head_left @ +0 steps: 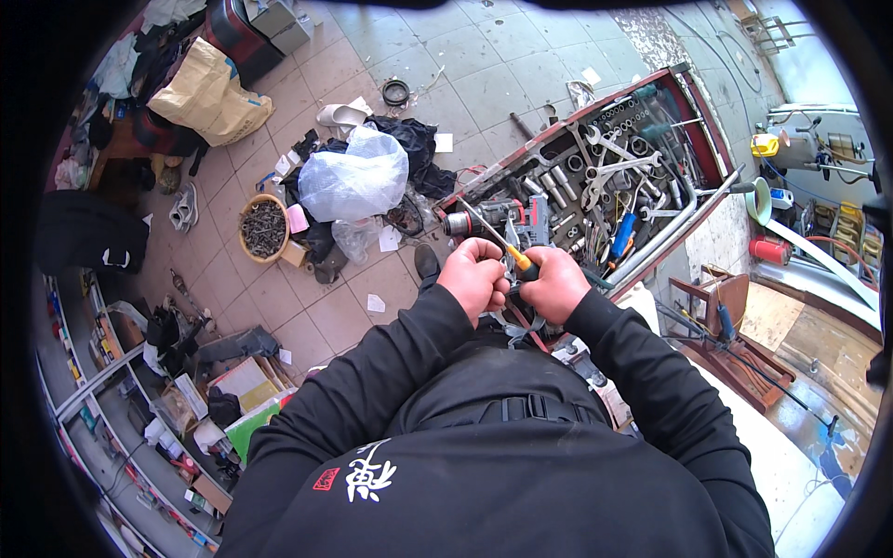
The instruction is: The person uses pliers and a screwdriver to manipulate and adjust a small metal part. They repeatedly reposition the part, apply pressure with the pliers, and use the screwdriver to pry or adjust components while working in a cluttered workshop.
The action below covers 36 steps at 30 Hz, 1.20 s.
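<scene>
My left hand (pixel 473 275) is closed around a small metal part with grey straps hanging below it, held close in front of my chest. My right hand (pixel 556 282) grips a screwdriver with a yellow-orange handle (pixel 524 263); its thin shaft runs up and to the left over the left hand. The two hands touch each other. What exactly the left hand holds is mostly hidden by the fingers. Just beyond the hands lies an open red tool tray (pixel 693 102) full of wrenches, sockets and a power drill (pixel 484 218).
A white plastic bag (pixel 353 175) and dark cloth lie on the tiled floor at left, beside a round basket of screws (pixel 263 227). A tan sack (pixel 209 93) sits far left. Shelves with clutter run along the lower left. A wooden stand (pixel 730 339) is at right.
</scene>
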Available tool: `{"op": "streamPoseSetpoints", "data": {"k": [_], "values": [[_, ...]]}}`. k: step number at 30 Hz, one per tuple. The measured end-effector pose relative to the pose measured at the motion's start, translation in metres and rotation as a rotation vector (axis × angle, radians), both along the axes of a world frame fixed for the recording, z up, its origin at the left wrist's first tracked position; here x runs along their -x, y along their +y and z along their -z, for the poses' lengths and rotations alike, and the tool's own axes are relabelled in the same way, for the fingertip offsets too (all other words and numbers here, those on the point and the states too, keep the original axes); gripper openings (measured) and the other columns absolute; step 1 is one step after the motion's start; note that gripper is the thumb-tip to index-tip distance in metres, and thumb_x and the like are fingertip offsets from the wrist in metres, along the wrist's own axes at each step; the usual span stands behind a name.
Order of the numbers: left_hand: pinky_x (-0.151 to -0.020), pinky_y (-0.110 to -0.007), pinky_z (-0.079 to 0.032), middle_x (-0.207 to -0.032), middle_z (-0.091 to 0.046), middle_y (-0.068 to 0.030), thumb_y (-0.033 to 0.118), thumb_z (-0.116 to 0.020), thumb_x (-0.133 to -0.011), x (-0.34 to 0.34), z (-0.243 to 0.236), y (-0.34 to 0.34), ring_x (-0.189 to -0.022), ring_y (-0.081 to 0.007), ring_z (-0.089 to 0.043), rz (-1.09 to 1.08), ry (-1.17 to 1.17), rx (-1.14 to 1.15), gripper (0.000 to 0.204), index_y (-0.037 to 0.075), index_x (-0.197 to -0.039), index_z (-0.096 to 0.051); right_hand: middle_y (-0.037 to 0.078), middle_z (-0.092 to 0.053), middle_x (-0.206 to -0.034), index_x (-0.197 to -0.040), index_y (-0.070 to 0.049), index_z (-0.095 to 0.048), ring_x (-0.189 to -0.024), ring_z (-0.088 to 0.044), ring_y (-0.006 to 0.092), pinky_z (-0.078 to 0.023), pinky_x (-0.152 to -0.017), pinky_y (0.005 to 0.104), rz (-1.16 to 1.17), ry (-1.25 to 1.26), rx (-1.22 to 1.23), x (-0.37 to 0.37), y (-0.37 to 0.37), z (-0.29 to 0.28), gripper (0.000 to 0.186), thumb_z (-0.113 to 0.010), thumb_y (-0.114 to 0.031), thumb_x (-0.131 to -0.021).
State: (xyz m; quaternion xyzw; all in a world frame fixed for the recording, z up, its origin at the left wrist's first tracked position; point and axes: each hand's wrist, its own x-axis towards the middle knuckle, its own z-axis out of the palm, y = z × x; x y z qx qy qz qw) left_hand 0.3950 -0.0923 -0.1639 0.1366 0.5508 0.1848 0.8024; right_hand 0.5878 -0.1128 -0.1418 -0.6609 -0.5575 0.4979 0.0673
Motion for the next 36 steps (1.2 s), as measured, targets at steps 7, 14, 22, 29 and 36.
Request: {"op": "streamPoseSetpoints", "data": {"k": [7,14,22,29,36], "values": [[-0.067,-0.03,-0.059,-0.084,-0.072,-0.0028,0.01,-0.068,-0.108,0.015,0.01,0.0,-0.07,-0.0113,-0.069,0.187,-0.081,-0.309,0.022,0.005,-0.129,-0.069,0.027,-0.076,-0.098,-0.103,0.003,-0.075,-0.099,-0.075,0.0456,-0.059,-0.09,0.0491,0.01,0.018,0.053,-0.003,0.002,-0.002,0.027,-0.074,-0.008,-0.079],[-0.067,-0.036,-0.057,-0.082,-0.074,-0.0073,0.019,-0.073,-0.104,0.025,0.043,0.002,-0.07,-0.0172,-0.072,0.494,0.309,-0.731,0.018,0.001,-0.102,-0.075,0.028,-0.076,-0.101,-0.105,0.004,-0.075,-0.105,-0.073,0.0467,-0.058,-0.095,0.0511,-0.053,-0.012,0.006,-0.004,0.003,0.003,0.03,-0.075,-0.009,-0.078],[-0.055,-0.034,-0.053,-0.079,-0.065,-0.0059,0.019,-0.058,-0.106,0.026,0.024,-0.006,-0.06,-0.0156,-0.063,0.433,0.163,-0.185,0.016,0.005,-0.099,-0.061,0.027,-0.072,-0.096,-0.101,0.005,-0.072,-0.096,-0.07,0.0432,-0.057,-0.09,0.0492,-0.028,0.009,-0.035,-0.001,0.003,-0.001,0.026,-0.075,-0.008,-0.079],[-0.066,-0.039,-0.056,-0.092,-0.07,-0.009,0.022,-0.085,-0.095,0.025,0.033,-0.022,-0.074,-0.0208,-0.069,0.52,0.243,-0.745,0.042,-0.001,-0.122,-0.062,0.028,-0.075,-0.095,-0.097,0.002,-0.074,-0.097,-0.074,0.0485,-0.059,-0.087,0.0527,-0.021,0.044,-0.092,-0.007,-0.006,0.019,0.027,-0.08,-0.011,-0.074],[-0.084,-0.058,-0.059,-0.104,-0.076,-0.0249,0.041,-0.073,-0.101,0.02,0.021,-0.025,-0.095,-0.0498,-0.074,0.727,0.625,-1.073,0.04,0.004,-0.114,-0.068,0.025,-0.079,-0.101,-0.104,-0.004,-0.08,-0.098,-0.077,0.0433,-0.061,-0.088,0.0513,-0.06,-0.119,-0.127,0.0,-0.009,0.021,0.032,-0.086,-0.025,-0.081]]}}
